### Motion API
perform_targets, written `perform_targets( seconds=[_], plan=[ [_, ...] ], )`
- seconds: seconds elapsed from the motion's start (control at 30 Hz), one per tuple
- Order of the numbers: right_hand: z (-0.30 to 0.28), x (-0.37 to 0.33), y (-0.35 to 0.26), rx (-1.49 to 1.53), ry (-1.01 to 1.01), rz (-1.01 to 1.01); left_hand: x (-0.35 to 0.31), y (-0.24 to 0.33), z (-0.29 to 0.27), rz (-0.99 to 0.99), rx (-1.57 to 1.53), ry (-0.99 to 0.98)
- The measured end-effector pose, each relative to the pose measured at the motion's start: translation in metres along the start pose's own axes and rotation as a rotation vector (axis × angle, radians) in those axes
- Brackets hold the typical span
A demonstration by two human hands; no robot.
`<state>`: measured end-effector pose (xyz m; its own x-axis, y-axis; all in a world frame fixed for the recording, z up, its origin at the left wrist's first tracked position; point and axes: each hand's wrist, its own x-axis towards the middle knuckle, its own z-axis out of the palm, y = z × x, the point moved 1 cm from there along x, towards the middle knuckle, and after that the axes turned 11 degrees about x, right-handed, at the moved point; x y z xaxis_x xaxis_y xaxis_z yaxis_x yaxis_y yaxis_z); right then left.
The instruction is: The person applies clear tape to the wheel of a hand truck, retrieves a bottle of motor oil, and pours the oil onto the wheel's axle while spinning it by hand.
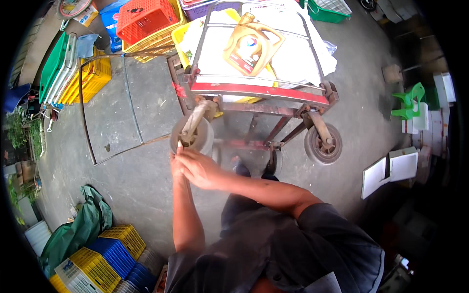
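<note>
A red-framed metal cart (261,92) is tipped so that its caster wheels face me. My left hand (176,167) and my right hand (198,168) meet at the hub of the left caster wheel (205,139), which looks blurred. The right hand's closed fingers overlap the left hand and partly cover it. A fingertip points up at the rusty bracket (195,117) of that caster. Both hands look pinched, but whatever lies between the fingers is too small or hidden. To the right, another caster wheel (324,144) hangs from the frame.
A gold oil jug (251,45) lies on the cart's white surface (298,58). Red crates (146,19) and yellow crates (100,73) stand at the far left. A bent metal frame (132,102) rests beside the cart. Stacked crates (112,254) sit near left; a green stool (410,102) stands right.
</note>
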<state>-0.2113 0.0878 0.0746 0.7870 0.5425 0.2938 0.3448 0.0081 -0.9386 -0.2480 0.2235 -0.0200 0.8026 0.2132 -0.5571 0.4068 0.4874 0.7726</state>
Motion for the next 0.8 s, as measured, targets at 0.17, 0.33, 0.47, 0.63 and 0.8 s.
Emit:
perform_targets(
  seconds=[0.17, 0.33, 0.47, 0.63, 0.8],
  plan=[
    [-0.047, -0.082, 0.006, 0.196, 0.034, 0.356, -0.001, -0.11, 0.017, -0.301, 0.061, 0.005],
    [-0.105, -0.133, 0.052, 0.207, 0.735, 0.722, -0.014, -0.119, 0.081, -0.241, -0.267, -0.106],
    [-0.11, -0.159, 0.126, 0.229, 0.519, 0.892, -0.02, -0.1, 0.104, -0.284, -0.607, -0.171],
    [-0.082, -0.166, 0.143, 0.301, 0.331, 1.002, -0.016, -0.09, 0.122, -0.172, -0.758, -0.45],
    [-0.095, -0.173, 0.098, 0.218, 0.186, 0.935, -0.015, -0.022, 0.14, 0.065, -0.301, -0.419]
  ],
)
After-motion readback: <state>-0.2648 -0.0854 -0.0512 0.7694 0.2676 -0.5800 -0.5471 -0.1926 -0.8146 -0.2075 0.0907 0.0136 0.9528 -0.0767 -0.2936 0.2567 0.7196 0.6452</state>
